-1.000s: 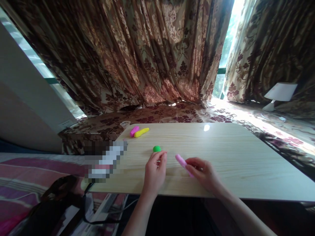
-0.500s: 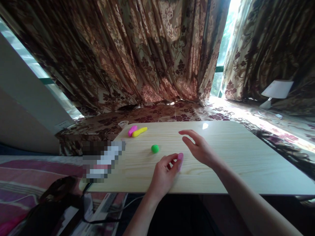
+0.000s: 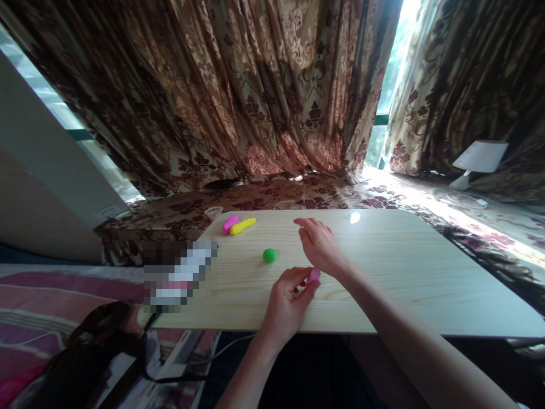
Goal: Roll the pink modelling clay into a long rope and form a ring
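Observation:
My left hand [image 3: 286,300] pinches a small light pink lump of what looks like modelling clay [image 3: 314,275] between thumb and fingers, close above the table. Beyond it my right hand [image 3: 318,243] reaches over the tabletop, its fingers stretched toward the left and nothing in them. A green clay ball [image 3: 269,255] rests on the wood just past my left hand. Toward the far left corner lie a yellow clay roll [image 3: 242,226] and a bright pink clay piece [image 3: 230,224], side by side.
The pale wooden table [image 3: 409,272] stands against a ledge covered in floral cloth. A blurred-out object [image 3: 183,278] lies at its left edge. Behind the far left corner is a clear plastic container [image 3: 213,212]. A white lamp [image 3: 481,156] stands on the ledge at right, below patterned curtains [image 3: 272,85].
My right hand has moved left and forward across the table. In my left hand the light pink lump has turned, showing a rounder face. The other clay pieces have stayed put.

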`<state>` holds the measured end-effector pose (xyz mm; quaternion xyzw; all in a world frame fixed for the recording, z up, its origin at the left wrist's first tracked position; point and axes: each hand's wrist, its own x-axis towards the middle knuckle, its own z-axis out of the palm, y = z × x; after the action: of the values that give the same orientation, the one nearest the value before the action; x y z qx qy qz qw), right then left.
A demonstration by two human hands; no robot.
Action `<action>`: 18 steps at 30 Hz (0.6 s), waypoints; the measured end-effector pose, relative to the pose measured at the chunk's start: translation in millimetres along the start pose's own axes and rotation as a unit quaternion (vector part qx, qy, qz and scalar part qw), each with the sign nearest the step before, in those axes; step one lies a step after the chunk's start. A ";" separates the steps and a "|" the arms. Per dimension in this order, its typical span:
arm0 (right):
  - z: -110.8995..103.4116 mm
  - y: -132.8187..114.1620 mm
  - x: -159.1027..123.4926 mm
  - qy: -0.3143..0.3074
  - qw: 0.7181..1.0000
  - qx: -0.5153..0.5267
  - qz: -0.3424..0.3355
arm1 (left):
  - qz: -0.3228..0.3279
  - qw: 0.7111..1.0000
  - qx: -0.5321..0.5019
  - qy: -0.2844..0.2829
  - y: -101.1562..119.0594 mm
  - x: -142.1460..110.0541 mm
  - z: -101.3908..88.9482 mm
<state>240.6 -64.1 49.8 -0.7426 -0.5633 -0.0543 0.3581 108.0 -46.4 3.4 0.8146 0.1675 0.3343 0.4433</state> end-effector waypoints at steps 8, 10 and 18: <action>10.3 -6.7 1.3 0.021 0.999 -0.042 -0.010 | -0.009 1.000 -0.011 0.006 -2.6 -3.1 -1.1; 9.3 -8.4 3.4 0.029 0.998 -0.045 -0.014 | -0.011 1.000 -0.016 0.005 -3.0 -2.9 -1.3; 13.7 -11.1 3.1 0.030 0.998 -0.057 -0.014 | -0.022 0.999 -0.023 0.010 -7.0 -5.0 2.7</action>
<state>227.5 -52.3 46.4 -0.7523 -0.5584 -0.1134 0.3308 106.4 -47.0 -5.4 0.7966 0.1825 0.3366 0.4679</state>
